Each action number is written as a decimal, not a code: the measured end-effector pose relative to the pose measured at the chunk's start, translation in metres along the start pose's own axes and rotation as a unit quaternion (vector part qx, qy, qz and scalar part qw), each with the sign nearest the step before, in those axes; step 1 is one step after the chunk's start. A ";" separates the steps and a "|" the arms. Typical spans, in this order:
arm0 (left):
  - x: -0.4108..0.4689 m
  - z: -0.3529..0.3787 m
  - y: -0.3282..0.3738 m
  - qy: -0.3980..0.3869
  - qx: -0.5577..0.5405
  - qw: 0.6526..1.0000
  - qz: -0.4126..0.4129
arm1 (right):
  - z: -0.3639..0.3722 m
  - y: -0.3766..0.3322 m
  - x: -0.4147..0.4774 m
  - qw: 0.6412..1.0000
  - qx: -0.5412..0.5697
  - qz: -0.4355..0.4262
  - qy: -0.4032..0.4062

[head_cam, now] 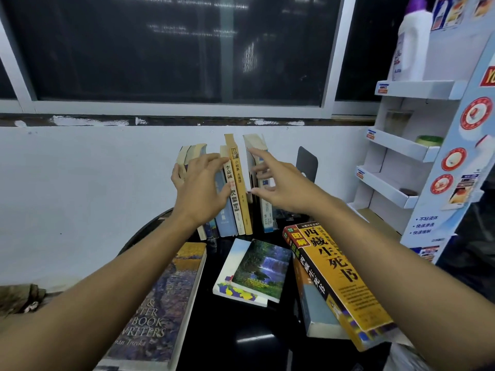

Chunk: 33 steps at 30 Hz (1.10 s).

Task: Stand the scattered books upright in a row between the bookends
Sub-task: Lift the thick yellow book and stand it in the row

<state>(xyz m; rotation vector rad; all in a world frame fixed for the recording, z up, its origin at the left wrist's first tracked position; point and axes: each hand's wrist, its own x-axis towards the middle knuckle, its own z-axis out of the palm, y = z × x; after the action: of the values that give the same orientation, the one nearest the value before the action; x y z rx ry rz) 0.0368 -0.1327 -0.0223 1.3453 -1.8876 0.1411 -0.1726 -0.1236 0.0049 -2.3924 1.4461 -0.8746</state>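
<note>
Black table (241, 330), set against a white wall. Flat books, five counted. One large painted-cover book (166, 298) lies near left, under the left forearm. Two lie stacked at centre: a waterfall-cover book (263, 266) on a white book (227, 274). Two more are stacked near right: a yellow book (340, 279) on a grey book (314, 311), both overhanging the table edge. At the far side is the upright row, in two clusters with a gap between. The left cluster (235, 188) has about six books; the hand hides part of it, so the count is unsure. The left hand (198, 186) grips it, thumb on the far-left cover and fingers curled across the spines. The right cluster (265, 207) looks like two books, leaning slightly. The right hand (281, 186) is spread wide, its index fingertip on the top edge of this cluster and its thumb near the lower spine; it holds nothing. One dark bookend (308, 162) is visible, standing to the right of the right cluster and apart from it. At far right stands one white cardboard rack (396, 145), with one white bottle (409, 44) on its top shelf.
</note>
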 end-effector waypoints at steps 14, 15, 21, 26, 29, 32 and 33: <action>-0.059 0.024 0.070 -0.272 -0.109 0.955 0.043 | -0.053 0.084 -0.129 0.981 -0.132 0.122 -0.066; -0.061 0.030 0.073 -0.295 -0.115 0.948 0.037 | -0.054 0.093 -0.136 0.978 -0.134 0.141 -0.072; -0.078 0.052 0.090 -0.380 -0.138 0.914 0.016 | -0.056 0.127 -0.164 0.971 -0.121 0.188 -0.089; -0.084 0.066 0.099 -0.376 -0.135 0.917 -0.012 | -0.051 0.134 -0.171 0.968 -0.123 0.199 -0.091; -0.083 0.068 0.102 -0.375 -0.136 0.917 -0.026 | -0.048 0.135 -0.173 0.965 -0.125 0.215 -0.089; -0.082 0.069 0.105 -0.376 -0.138 0.916 -0.030 | -0.045 0.134 -0.173 0.965 -0.114 0.222 -0.085; -0.081 0.069 0.105 -0.377 -0.141 0.915 -0.028 | -0.044 0.133 -0.174 0.965 -0.108 0.226 -0.081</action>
<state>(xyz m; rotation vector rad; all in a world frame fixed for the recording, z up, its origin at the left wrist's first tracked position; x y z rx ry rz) -0.0784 -0.0620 -0.0868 1.3491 -2.3570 -0.7588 -0.3553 -0.0347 -0.0876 -2.0682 1.9871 -0.4178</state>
